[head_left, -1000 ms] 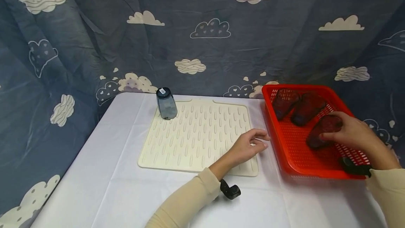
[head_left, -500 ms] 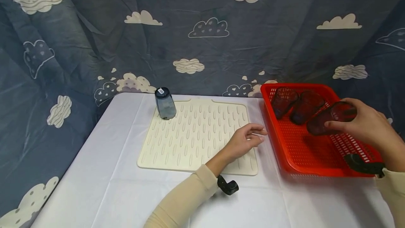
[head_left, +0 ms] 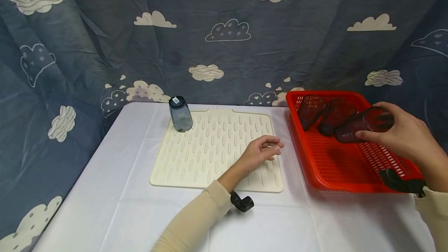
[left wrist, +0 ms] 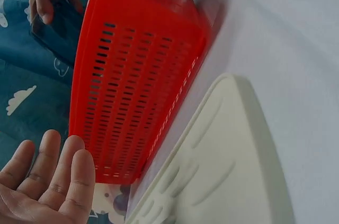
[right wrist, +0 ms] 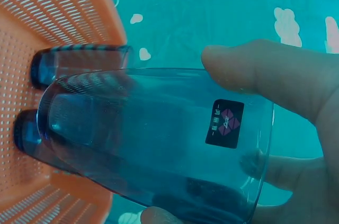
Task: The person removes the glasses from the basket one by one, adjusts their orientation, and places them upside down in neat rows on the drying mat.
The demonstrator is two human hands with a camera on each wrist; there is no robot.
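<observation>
In the right wrist view a blue-tinted drinking glass (right wrist: 159,134) with a small dark label lies across my right hand (head_left: 407,135), whose thumb and fingers grip it near the rim. The head view shows this glass tilted over the red basket (head_left: 308,162). Two more glasses lean inside the basket, a left one (head_left: 311,112) and a right one (head_left: 336,116). My left hand (head_left: 260,151) hovers above the right side of the cream drying mat (head_left: 210,154), fingers loosely bent and holding nothing. Upside down on the mat's far left corner stands another glass (head_left: 181,116).
A white cloth (head_left: 91,209) covers the table. Behind it hangs a dark blue curtain (head_left: 196,7) with cloud prints. The basket's raised wall (left wrist: 127,86) stands between my left hand and the glasses inside. A black wrist camera (head_left: 242,202) sits under my left wrist.
My right hand has lifted the gripped glass from the basket floor, up and away from me, tilting it more sideways. My left hand has drifted slightly left over the mat.
</observation>
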